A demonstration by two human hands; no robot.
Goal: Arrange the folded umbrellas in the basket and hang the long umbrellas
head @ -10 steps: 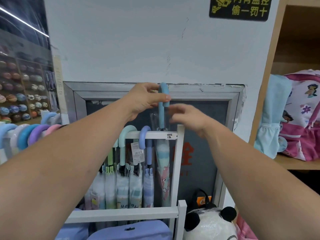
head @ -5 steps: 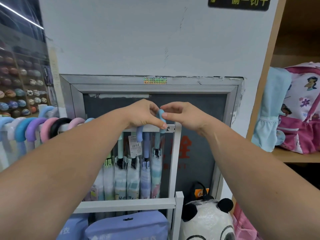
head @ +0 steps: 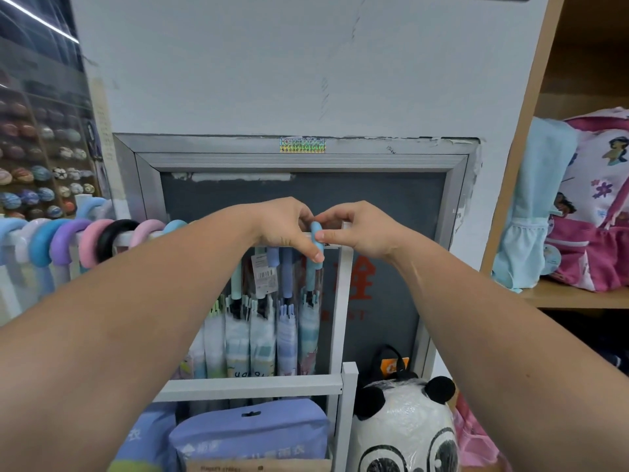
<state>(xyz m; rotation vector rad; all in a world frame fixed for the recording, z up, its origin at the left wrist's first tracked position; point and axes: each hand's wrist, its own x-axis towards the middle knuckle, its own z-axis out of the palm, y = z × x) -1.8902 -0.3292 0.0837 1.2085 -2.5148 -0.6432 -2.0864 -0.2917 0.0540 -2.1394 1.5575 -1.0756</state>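
A long umbrella with a light blue hooked handle hangs over the white rack's top rail, at its right end. My left hand grips the handle from the left, fingers curled over it. From the right, my right hand pinches the same handle at its top. The umbrella's wrapped canopy hangs down behind the rail. More long umbrellas hang beside it, and a row of coloured hooked handles runs along the rail to the left.
The white rack's right post and lower crossbar frame the umbrellas. Packaged purple items lie below. A plush panda sits at lower right. A wooden shelf with backpacks stands to the right. A grey-framed panel is behind.
Both hands have lowered the blue-handled umbrella from above the rack until its hook sits over the top rail. The view has tilted down slightly.
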